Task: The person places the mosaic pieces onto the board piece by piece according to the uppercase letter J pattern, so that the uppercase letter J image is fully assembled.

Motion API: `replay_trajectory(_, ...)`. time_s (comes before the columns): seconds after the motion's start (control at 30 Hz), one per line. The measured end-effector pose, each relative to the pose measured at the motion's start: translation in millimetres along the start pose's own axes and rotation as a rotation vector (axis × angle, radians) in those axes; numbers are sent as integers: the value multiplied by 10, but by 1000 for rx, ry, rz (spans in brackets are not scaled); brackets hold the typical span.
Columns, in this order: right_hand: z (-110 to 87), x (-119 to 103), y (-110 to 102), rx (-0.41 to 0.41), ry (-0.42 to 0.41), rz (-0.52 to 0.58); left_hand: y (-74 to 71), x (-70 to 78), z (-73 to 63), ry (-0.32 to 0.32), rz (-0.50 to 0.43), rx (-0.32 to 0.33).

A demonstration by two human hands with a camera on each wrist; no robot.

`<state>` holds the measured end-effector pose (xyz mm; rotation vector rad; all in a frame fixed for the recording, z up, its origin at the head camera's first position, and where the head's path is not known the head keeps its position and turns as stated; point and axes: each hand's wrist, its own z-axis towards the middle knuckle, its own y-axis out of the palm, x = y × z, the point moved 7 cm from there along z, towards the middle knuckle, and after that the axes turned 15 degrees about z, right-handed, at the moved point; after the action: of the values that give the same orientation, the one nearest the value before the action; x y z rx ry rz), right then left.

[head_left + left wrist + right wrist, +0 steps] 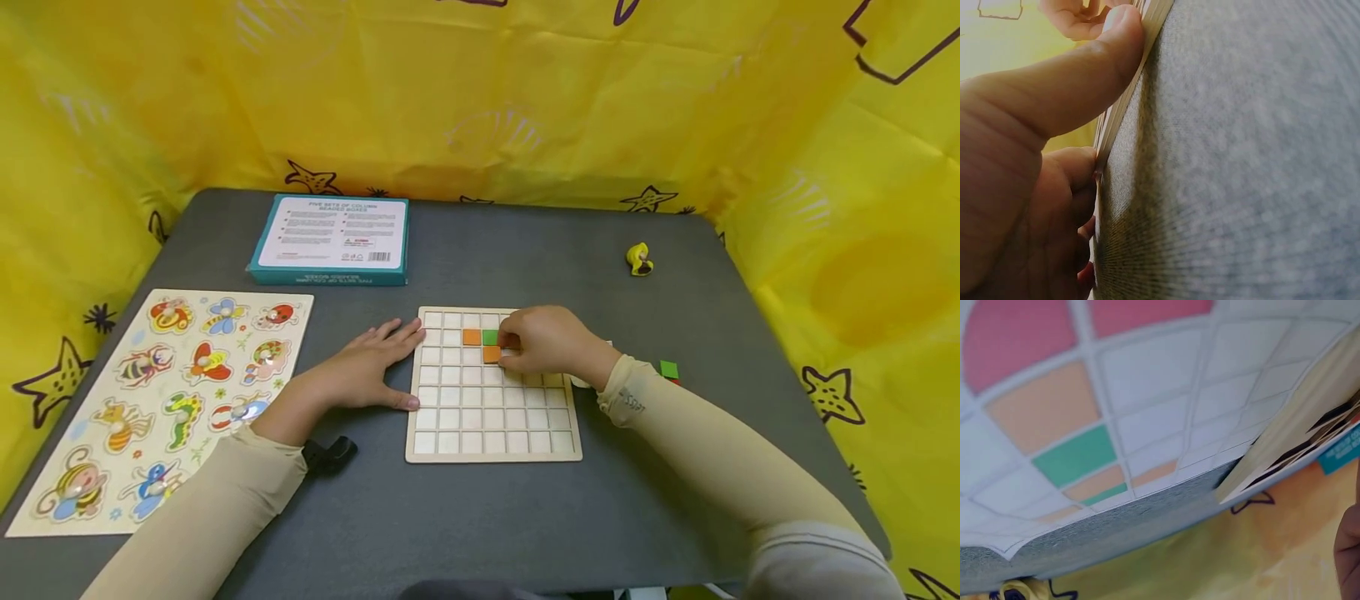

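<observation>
A wooden grid board lies on the table. On its upper part are an orange tile, a green tile and a second orange tile. My right hand reaches over the board with thumb and index finger bent towards each other, fingertips right at the second orange tile's edge. I cannot tell whether they pinch a tile. My left hand rests at the board's left edge, fingers spread, thumb against the rim. In the right wrist view a white card shows printed coloured squares.
An insect peg puzzle lies at the left. Behind it sits a teal box. A small yellow figure stands at the back right. Beside the right forearm lies a loose green tile, with red showing under the sleeve's edge.
</observation>
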<state>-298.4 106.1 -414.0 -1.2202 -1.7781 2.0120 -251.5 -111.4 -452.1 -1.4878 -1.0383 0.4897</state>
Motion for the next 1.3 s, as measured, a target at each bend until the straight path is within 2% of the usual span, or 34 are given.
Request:
replay_trajectory(0.33, -23, 20, 10, 3, 46, 26, -17, 9, 1, 0, 7, -4)
replay_trajectory(0.6, 29, -22, 28, -16, 44, 55, -9, 7, -5, 3, 0, 0)
replay_trajectory(0.77, -64, 4, -127, 10, 59, 90, -8, 11, 0, 3, 5, 0)
replay_trajectory(0.9, -286, 103, -440, 95, 52, 163, -12, 13, -6, 4, 2, 2)
replay_trajectory(1.03, -609, 299, -713, 176, 102, 237, -14, 13, -17, 0, 1, 2)
replay_trajectory(1.17, -986, 603, -814, 205, 208, 271, -9, 9, -20, -6, 3, -7)
replay_trajectory(1.3, -1387, 950, -804, 174, 346, 269, -19, 14, -4, -2, 4, -7)
